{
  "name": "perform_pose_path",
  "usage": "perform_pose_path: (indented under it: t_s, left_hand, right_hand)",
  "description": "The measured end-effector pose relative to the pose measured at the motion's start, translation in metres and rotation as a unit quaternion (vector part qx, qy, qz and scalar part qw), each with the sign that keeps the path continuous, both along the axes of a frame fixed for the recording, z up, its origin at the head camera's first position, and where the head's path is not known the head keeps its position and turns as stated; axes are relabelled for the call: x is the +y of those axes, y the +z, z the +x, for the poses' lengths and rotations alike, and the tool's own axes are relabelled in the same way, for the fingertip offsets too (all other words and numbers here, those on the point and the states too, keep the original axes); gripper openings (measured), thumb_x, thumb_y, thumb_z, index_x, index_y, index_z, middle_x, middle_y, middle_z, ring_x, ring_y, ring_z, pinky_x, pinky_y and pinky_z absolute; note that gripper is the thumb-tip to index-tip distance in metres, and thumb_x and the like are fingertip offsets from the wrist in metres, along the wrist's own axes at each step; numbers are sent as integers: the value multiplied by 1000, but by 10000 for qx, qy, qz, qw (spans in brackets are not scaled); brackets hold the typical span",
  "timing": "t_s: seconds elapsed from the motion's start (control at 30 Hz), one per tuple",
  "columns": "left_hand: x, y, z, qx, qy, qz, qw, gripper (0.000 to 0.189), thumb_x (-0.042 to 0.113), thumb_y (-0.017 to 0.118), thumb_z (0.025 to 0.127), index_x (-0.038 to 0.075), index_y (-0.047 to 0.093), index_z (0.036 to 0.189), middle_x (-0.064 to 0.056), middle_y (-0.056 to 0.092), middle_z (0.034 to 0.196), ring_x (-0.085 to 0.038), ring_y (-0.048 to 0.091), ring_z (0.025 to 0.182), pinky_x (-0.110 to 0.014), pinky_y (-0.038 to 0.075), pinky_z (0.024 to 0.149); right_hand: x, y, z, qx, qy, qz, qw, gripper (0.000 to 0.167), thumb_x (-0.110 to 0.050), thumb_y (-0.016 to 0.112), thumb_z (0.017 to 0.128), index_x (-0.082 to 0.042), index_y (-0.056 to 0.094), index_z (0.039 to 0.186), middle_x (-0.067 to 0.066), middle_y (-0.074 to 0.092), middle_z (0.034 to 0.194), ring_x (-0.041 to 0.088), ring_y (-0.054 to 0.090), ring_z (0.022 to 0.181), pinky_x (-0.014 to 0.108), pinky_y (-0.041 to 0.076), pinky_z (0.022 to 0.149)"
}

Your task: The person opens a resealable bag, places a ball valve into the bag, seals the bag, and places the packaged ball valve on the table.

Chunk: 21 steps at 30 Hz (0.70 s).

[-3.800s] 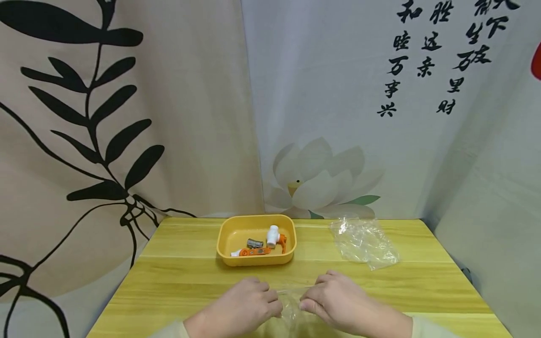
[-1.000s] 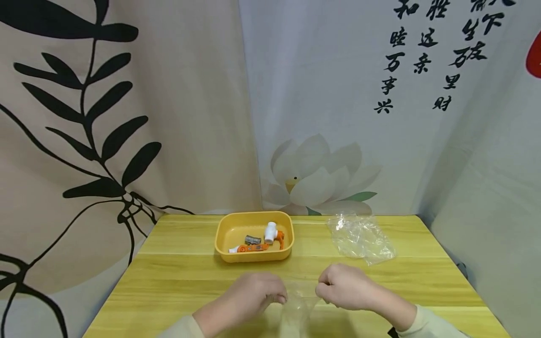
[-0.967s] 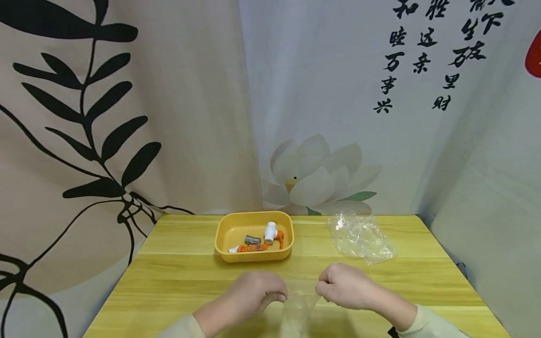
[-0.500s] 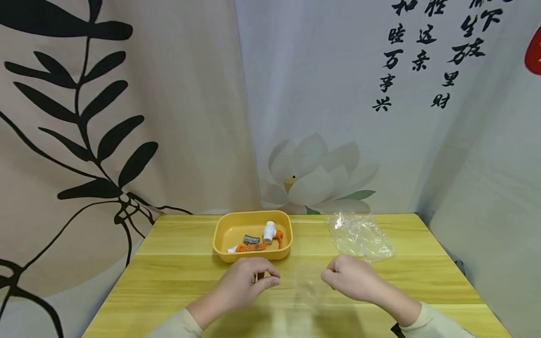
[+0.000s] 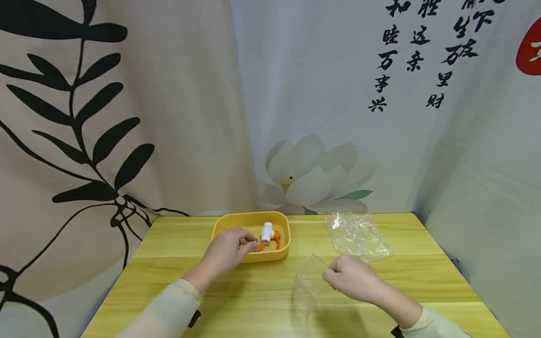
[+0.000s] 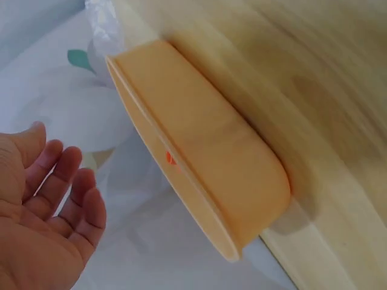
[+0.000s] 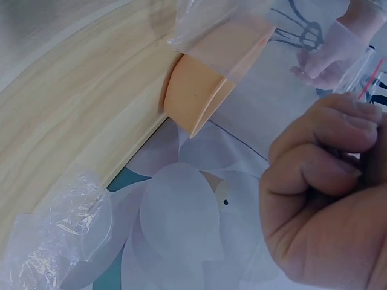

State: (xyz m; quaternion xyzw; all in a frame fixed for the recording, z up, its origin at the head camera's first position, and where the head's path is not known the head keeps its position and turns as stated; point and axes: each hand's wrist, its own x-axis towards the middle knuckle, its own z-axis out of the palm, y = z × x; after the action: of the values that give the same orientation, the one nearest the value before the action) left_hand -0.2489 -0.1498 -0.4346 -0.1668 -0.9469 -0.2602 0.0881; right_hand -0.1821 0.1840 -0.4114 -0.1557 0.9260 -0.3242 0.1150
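Note:
My left hand (image 5: 226, 251) hovers over the front left part of a yellow plastic bin (image 5: 274, 255). In the left wrist view its fingers are loosely bent and hold nothing, a little apart from the bin. Inside the bin are a white bottle-shaped piece (image 5: 267, 233), an orange piece (image 5: 277, 238) beside it, and another orange piece (image 5: 261, 247) partly hidden by the hand. My right hand (image 5: 355, 278) pinches the edge of a clear plastic bag (image 5: 310, 277), which hangs down with its mouth spread. A red line on the bag shows in the right wrist view.
A second clear plastic bag (image 5: 357, 234) lies crumpled at the back right of the wooden table (image 5: 253, 300). Behind the table hangs a printed curtain (image 5: 190, 117). The bin stands near the table's back edge.
My left hand has let go of the clear bag and moved forward and left to the bin. The right hand keeps hold of the bag, slightly farther forward.

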Motion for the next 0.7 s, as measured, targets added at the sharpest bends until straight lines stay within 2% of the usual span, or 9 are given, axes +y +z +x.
perform_pose_path:
  t_s: [0.1,0.2,0.4,0.53,0.7]
  left_hand:
    - [2,-2,-10,-183,-51,-219,9996,7,33,81,96,26,79,97,12,75,97,-9,64,84,-33,55,75]
    - [7,-4,-21,-284,-206,-556,9978,11,32,79,98,21,81,102,8,78,101,-13,69,90,-38,58,82]
    - [23,-6,-46,-569,-476,-1406,9873,22,32,76,101,14,81,113,2,80,106,-18,70,91,-42,59,88]
    - [33,-10,-59,-837,-611,-1727,9795,19,30,76,101,13,80,107,2,78,97,-17,68,87,-40,58,89]
    - [42,-13,-65,-1027,-707,-1859,9746,12,24,76,100,13,77,96,3,72,87,-17,64,83,-40,57,88]
  right_hand:
    - [2,-1,0,-18,2,-7,10000,44,-15,54,95,-24,41,54,-14,29,48,7,19,47,23,17,48]
    - [3,-2,-1,-29,-10,-12,10000,44,-15,54,94,-24,40,54,-14,28,48,7,19,47,23,16,48]
    - [4,-4,0,-157,-11,-31,9999,43,-17,55,95,-24,42,54,-14,28,48,7,19,47,23,16,48]
    - [4,-5,1,-256,92,-80,9996,43,-17,55,95,-24,43,54,-15,28,48,7,18,46,22,15,47]
    - [3,-7,2,-252,99,-115,9996,42,-16,54,94,-24,43,54,-14,28,48,7,18,46,23,15,47]
